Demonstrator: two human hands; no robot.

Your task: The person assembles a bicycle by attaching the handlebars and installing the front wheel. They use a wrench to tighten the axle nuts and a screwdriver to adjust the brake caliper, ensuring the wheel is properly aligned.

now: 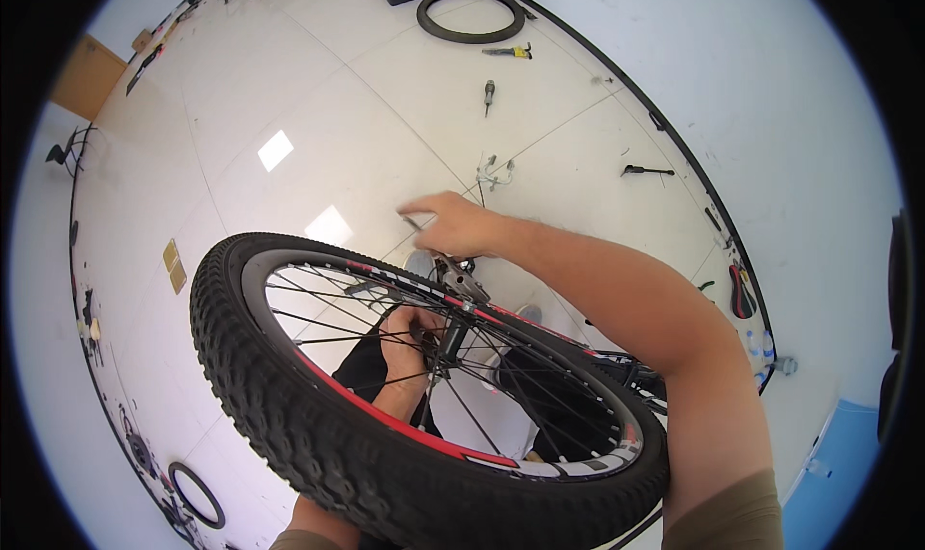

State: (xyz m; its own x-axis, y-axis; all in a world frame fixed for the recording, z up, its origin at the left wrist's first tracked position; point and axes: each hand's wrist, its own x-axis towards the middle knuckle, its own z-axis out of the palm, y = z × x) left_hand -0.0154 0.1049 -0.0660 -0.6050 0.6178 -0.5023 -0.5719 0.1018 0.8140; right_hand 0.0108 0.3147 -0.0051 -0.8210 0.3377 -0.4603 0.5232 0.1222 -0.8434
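A bicycle wheel (279, 425) with a knobby black tyre and a red, white and black rim fills the lower middle, tilted toward me. My left hand (403, 343) shows through the spokes, its fingers curled beside the hub (443, 357); what they grip is partly hidden. Above the far rim, my right hand (458, 225) is slightly blurred, with its index finger stretched left. A short grey metal piece (411, 222) sticks out under that finger, its kind unclear. Just below this hand is a grey metal part (461, 278) of the bicycle, close to the rim.
On the tiled floor ahead lie a loose tyre (470, 39), a yellow-handled tool (511, 52), a screwdriver (488, 97), silver brake parts (494, 171) and a black ratchet-like tool (647, 170). A saddle (741, 292) rests by the right wall; another tyre (197, 495) lies at lower left.
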